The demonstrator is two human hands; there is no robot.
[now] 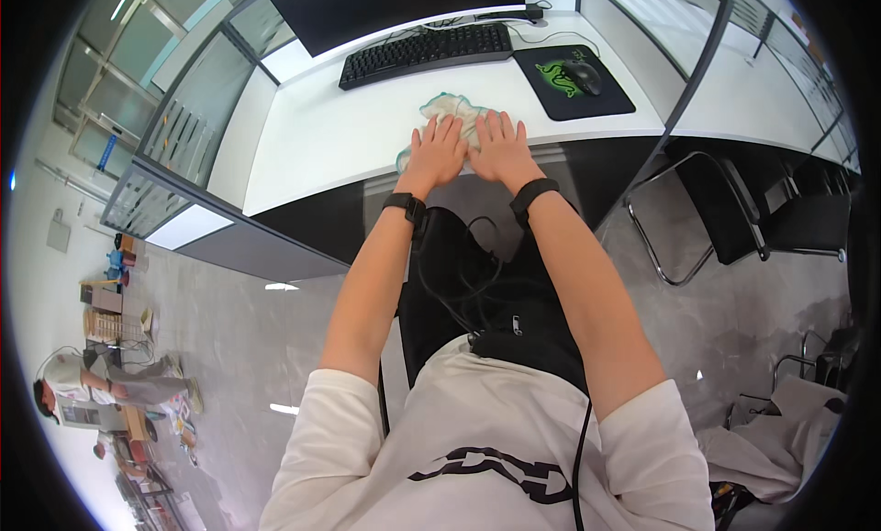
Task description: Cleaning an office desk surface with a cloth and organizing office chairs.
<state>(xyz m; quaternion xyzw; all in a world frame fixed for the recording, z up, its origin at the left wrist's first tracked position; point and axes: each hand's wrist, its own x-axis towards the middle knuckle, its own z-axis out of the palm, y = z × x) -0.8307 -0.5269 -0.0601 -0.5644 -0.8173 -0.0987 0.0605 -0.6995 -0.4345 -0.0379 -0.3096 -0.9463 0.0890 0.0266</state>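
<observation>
A crumpled off-white cloth with a teal edge (pixel 449 107) lies on the white desk (pixel 310 138) near its front edge. Both hands rest side by side on it, palms down. My left hand (pixel 436 152) covers the cloth's left part, its fingers slightly apart and pointing away from me. My right hand (pixel 499 149) lies over the right part with its fingers spread, the thumbs close together. Neither hand has its fingers closed around the cloth. Black bands are on both wrists. What lies under the palms is hidden.
Beyond the hands are a black keyboard (pixel 427 51) and a monitor (pixel 392 8). A black mouse (pixel 581 76) sits on a dark mouse pad (pixel 550 105) to the right. Partitions (pixel 199 111) flank the desk. Black chairs (pixel 729 207) stand at right; people (pixel 89 383) are far left.
</observation>
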